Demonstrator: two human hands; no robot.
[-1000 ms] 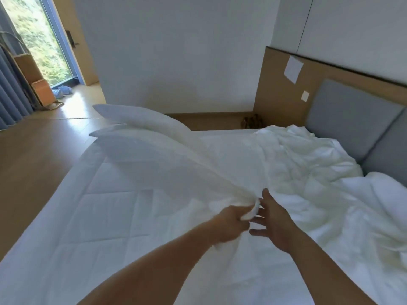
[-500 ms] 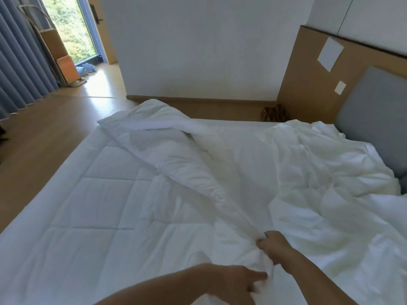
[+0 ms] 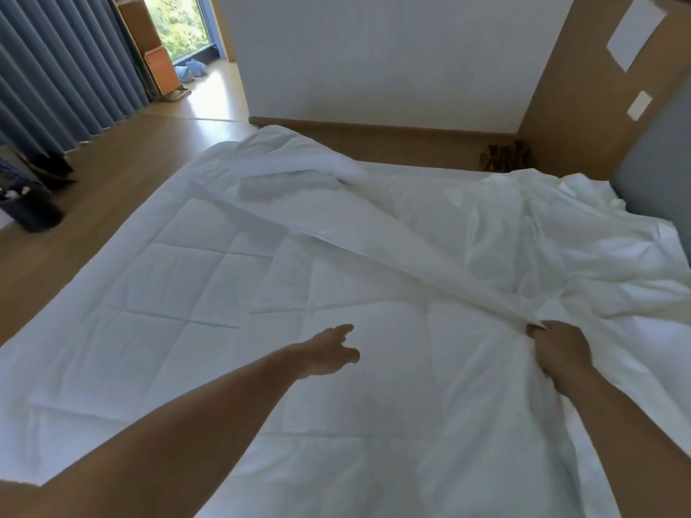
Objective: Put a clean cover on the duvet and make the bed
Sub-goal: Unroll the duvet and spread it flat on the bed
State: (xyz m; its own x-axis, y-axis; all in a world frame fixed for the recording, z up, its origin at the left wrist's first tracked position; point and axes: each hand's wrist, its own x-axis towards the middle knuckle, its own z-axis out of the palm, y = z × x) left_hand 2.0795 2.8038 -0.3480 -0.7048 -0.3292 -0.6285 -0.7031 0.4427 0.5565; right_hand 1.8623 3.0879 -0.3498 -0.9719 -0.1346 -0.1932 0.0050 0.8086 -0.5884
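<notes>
White quilted duvet [image 3: 179, 293] lay spread flat over most of the bed, reaching its near and left edges. A thinner white cover [image 3: 542, 233] was rumpled across the right side, up against the headboard [image 3: 583, 106]. One long fold of it ran slantwise over the duvet from the far left corner down to the person's right hand. Wooden floor [image 3: 112, 188] stretched away on the left, and grey curtains [image 3: 63, 65] hung along its far side. The headboard was a wooden panel with a grey padded part [image 3: 658, 162] at the right edge.

The right hand [image 3: 559, 349] was curled tight, gripping the bunched end of the cover's fold where it met the duvet. The left hand [image 3: 329, 355] reached out over the middle of the duvet with its fingers loosely extended and nothing in them; whether it touched the fabric could not be told. A dark bin [image 3: 31, 211] stood on the floor at the far left. A white paper sheet [image 3: 635, 31] was stuck to the wooden panel, and blue slippers [image 3: 189, 71] lay by the window.
</notes>
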